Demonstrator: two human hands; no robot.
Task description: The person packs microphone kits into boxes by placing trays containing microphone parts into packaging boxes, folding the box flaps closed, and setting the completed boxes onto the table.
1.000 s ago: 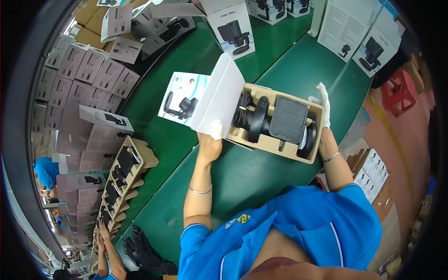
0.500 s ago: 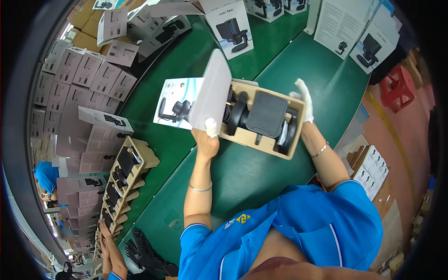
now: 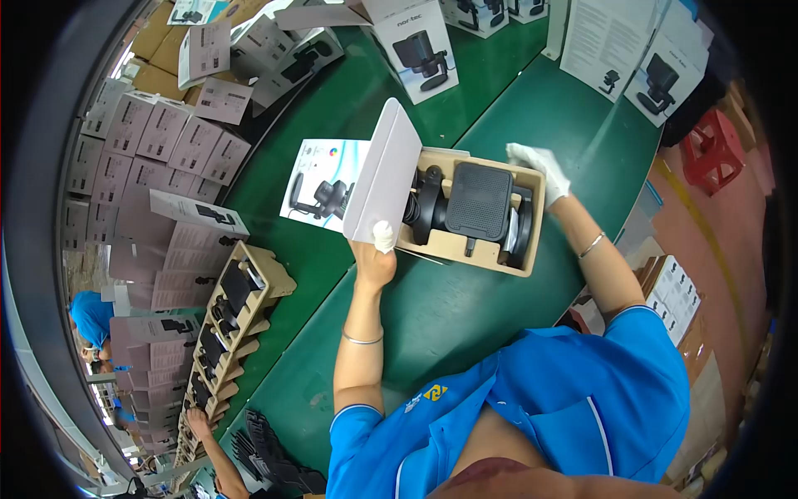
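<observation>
My left hand (image 3: 376, 254), with white-covered fingertips, grips the lower edge of the white box (image 3: 388, 170), whose flap stands raised. From the box's open end a brown molded tray (image 3: 434, 249) sticks out, holding a black microphone (image 3: 480, 200), a round black base and other dark parts. At the tray's upper right end is my right hand (image 3: 544, 173), in white finger covers, its fingers stretched over the corner. The box's printed face (image 3: 320, 185) shows at its left.
Filled brown trays (image 3: 223, 320) stand in a row at the left beside stacked white boxes (image 3: 166, 129). A co-worker's hand (image 3: 199, 422) touches the far trays. Upright printed boxes (image 3: 416, 50) stand at the back. Black cables (image 3: 270, 453) lie at lower left.
My right hand has shifted from the tray's right side to its upper right corner. Box and tray have moved slightly right. The co-worker's hands have changed position.
</observation>
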